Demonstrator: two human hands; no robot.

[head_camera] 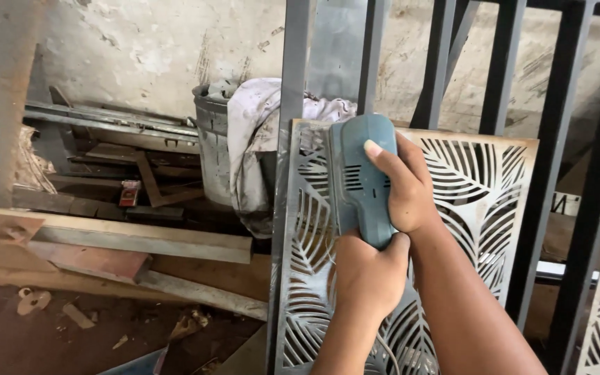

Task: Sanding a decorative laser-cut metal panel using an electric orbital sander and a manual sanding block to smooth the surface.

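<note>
We grip the blue power tool (360, 177) mid-frame — right hand (404, 184) closed on its body, left hand (366, 274) wrapped below — against the leaf-cut metal panel (480, 180).

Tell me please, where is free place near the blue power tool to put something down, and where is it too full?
Bare floor shows at lower left, bordered by the rusty steel bars above and the leaf-pattern panel on the right; only small scraps lie there. Behind, it is crowded: stacked metal pieces, a grey bucket draped with cloth. Both hands, left and right, hold the blue tool against the panel.
</note>
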